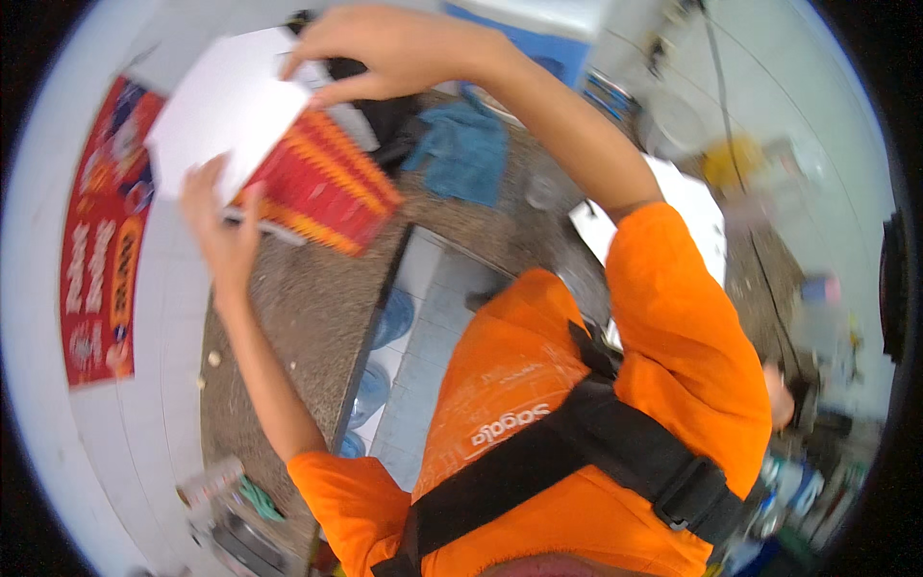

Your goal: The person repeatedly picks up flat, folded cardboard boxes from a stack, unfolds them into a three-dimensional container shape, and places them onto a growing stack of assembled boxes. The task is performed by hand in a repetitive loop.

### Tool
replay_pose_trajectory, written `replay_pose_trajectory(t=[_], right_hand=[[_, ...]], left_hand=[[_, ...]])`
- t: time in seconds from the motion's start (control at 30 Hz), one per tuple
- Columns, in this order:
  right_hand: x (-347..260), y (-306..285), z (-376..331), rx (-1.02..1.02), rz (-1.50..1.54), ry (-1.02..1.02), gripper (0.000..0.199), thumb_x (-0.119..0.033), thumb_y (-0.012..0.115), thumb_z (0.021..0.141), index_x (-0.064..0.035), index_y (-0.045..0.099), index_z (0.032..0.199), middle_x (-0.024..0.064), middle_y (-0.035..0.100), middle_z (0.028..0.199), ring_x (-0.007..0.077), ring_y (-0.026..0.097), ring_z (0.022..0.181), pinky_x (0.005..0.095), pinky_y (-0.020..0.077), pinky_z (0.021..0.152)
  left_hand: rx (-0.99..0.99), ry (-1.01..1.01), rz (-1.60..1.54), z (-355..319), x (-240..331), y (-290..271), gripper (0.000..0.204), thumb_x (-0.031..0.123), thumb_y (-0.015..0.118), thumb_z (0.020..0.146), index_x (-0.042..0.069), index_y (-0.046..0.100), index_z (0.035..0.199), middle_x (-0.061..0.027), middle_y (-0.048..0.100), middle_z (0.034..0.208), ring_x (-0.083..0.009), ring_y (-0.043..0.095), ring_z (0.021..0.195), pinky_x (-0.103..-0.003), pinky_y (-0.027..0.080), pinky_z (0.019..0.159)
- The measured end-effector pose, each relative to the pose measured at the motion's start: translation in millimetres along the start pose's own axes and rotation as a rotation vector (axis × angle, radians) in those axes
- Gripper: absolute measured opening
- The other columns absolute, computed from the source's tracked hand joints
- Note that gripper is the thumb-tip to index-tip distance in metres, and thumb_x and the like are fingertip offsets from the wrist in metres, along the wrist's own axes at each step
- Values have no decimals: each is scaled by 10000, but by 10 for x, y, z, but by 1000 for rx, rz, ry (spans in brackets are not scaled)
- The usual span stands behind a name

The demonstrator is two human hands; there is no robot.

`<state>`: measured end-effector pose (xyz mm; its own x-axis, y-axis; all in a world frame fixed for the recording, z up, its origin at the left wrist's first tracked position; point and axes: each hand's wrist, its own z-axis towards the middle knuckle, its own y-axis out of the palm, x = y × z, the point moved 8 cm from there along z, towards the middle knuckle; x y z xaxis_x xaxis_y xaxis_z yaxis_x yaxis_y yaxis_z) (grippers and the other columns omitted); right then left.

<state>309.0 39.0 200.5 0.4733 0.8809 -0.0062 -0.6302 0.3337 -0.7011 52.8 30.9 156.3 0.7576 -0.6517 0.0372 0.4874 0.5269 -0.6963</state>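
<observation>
Two hands work on one white sheet of paper (226,111), which is held up over the far left corner of a speckled stone counter (298,308), tilted and partly covering a red and yellow patterned box (327,188) that lies on the counter beneath it. The left hand (223,226) comes up from below and grips the lower edge of the sheet, fingers closed around it; something thin and pale shows just under that hand, too blurred to name. The right hand (385,48) reaches over from above and pinches the sheet's upper right corner between thumb and fingers. The hands are apart, one at each end of the paper, and both are clamped on it. By the look of it, the step in hand is handling or folding the sheet against the box, perhaps wrapping it, though the frame cannot settle which. A next move would call for keeping the paper taut between both grips and lining its edge up with the box before pressing it down, since a loose corner would slip or crease. Just beyond the box lie a blue cloth (461,149) and a dark object, blurred. Behind the counter, a red poster (101,250) hangs on the pale tiled wall. Below the counter's edge, blue water bottles (389,322) stand on the tiled floor.
</observation>
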Motion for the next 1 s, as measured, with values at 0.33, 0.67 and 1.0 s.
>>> replay_pose_trajectory(t=[0.33,0.67,1.0], right_hand=[[-859,-1298,-3183,180,-47,1280,244,-224,788,898,-56,767,1072,98,772,1025,207,722,940,355,560,831],[-1505,113,-5101,-661,-247,1603,772,-327,904,739,-194,549,1412,108,420,1592,419,399,1442,521,434,1146],[-1351,-248,-5288,-240,72,1639,389,-258,718,899,-76,700,1242,206,704,1195,387,637,1175,462,503,1018]], left_hand=[[37,-635,-595,-2465,1227,757,172,18,687,926,-3,644,1092,-99,654,981,-232,645,902,-379,540,828],[-813,-395,-915,-2869,2036,1641,227,75,675,928,33,680,1151,-164,712,990,-325,682,905,-427,534,808],[-924,-429,-806,-3061,1908,1672,193,69,670,927,35,682,1117,-185,718,975,-361,685,927,-452,530,833]])
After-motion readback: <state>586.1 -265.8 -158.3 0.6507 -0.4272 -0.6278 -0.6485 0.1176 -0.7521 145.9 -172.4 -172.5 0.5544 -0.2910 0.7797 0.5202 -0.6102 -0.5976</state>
